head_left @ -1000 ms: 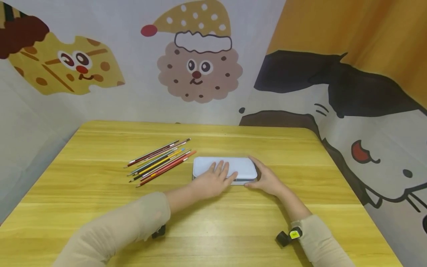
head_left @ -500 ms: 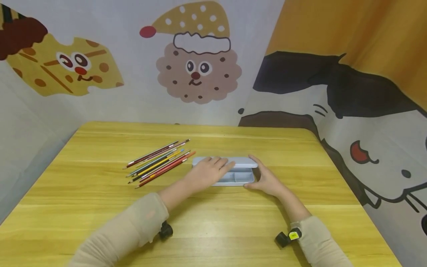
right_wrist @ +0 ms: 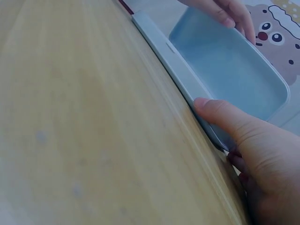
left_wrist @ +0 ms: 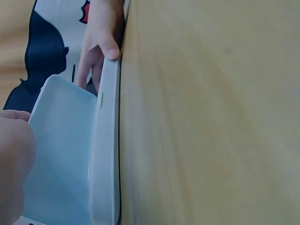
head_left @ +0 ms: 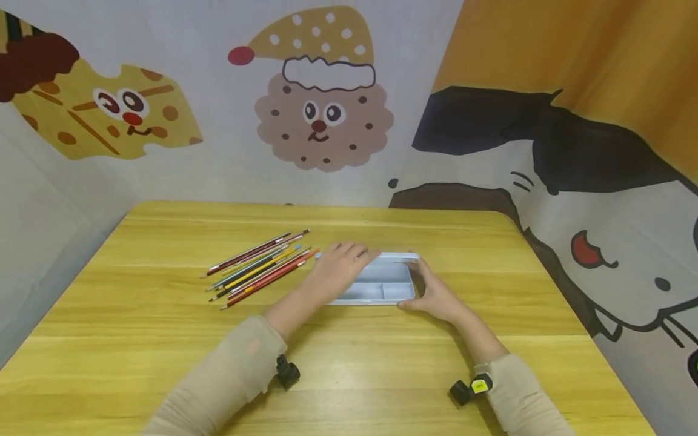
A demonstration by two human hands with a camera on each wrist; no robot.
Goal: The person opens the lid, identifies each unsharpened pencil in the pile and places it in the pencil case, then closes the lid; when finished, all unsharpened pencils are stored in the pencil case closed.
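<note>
Basically, box (head_left: 371, 302) runs lengthwise side to side w/ its lid (right_wrist: 234, 70) up at the back — L hand (head_left: 340, 267) pinching lid edge, R hand (head_left: 434, 294) gripping box's R end — & pencils (head_left: 259, 269) lie slantwise just off box's L end, nearer L hand.

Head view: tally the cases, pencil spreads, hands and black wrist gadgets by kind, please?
Pale-blue rectangular lidded case: 1
Loose spread of slim multicoloured pencils: 1
Bare left hand and right hand: 2
Small black wrist gadgets: 2
Total: 6
</note>
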